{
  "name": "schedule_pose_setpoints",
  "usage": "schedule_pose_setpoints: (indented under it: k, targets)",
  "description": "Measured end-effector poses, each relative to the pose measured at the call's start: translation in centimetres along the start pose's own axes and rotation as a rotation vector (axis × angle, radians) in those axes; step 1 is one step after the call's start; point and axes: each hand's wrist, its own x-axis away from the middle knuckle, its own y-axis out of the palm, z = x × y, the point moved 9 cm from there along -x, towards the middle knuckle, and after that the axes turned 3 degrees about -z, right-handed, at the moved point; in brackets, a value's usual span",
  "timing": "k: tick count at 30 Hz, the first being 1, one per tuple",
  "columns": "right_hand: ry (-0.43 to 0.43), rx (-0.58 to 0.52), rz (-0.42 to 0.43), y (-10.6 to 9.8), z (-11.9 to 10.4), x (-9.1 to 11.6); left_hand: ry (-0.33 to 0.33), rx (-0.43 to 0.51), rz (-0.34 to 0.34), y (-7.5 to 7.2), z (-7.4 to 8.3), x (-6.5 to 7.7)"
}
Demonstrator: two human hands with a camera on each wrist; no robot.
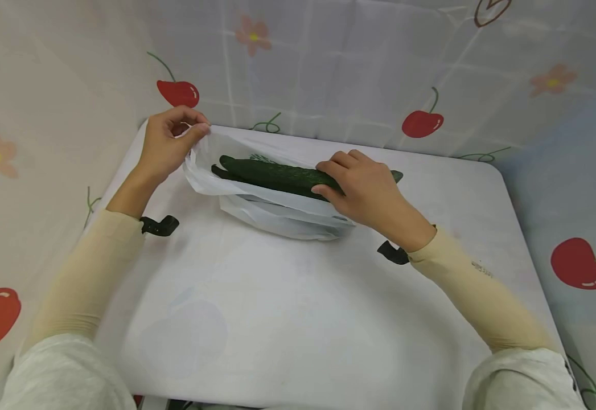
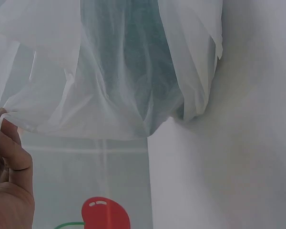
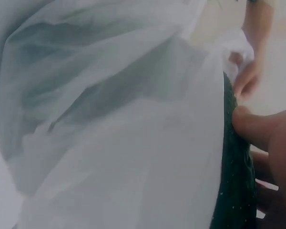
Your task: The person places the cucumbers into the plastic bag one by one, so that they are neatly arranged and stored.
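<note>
A white plastic bag point(image 1: 287, 222) lies toward the far side of the table, its mouth spread wide. Long dark green cucumbers point(image 1: 272, 173) show in the opening, one partly over another. My left hand point(image 1: 169, 139) pinches the bag's edge at its left end between thumb and fingers; the left wrist view shows the thin plastic point(image 2: 105, 105) stretched from those fingertips. With my right hand point(image 1: 366, 188) I grip the upper cucumber near its right end, thumb on the near side and fingers over the top. In the right wrist view the cucumber point(image 3: 236, 176) runs along the bag's edge.
The white table point(image 1: 277, 319) extends in front of the bag toward me. Behind it rises a curtain point(image 1: 328, 68) printed with cherries and flowers, and similar printed sheets stand at both sides. A black strap end point(image 1: 160, 225) sticks out from my left wrist.
</note>
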Motion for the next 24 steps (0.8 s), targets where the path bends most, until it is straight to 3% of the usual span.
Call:
schedule_pose_setpoints:
  k: [4,11,19,24]
  targets:
    - [0.017,-0.013,-0.077,1.3,-1.4,-1.1,-0.011,-0.007,0.003,-0.1,0.0,0.1]
    - [0.06,-0.148,-0.262,3.7,-2.9,-3.1,-0.024,-0.043,0.013,-0.3,-0.2,-0.1]
    - [0.048,-0.227,-0.382,6.1,-3.6,-4.4,-0.033,-0.072,0.006,-0.2,-0.3,-0.2]
    - [0.071,-0.202,-0.38,6.7,-3.2,-4.0,-0.031,-0.087,0.011,-0.2,-0.1,-0.6]
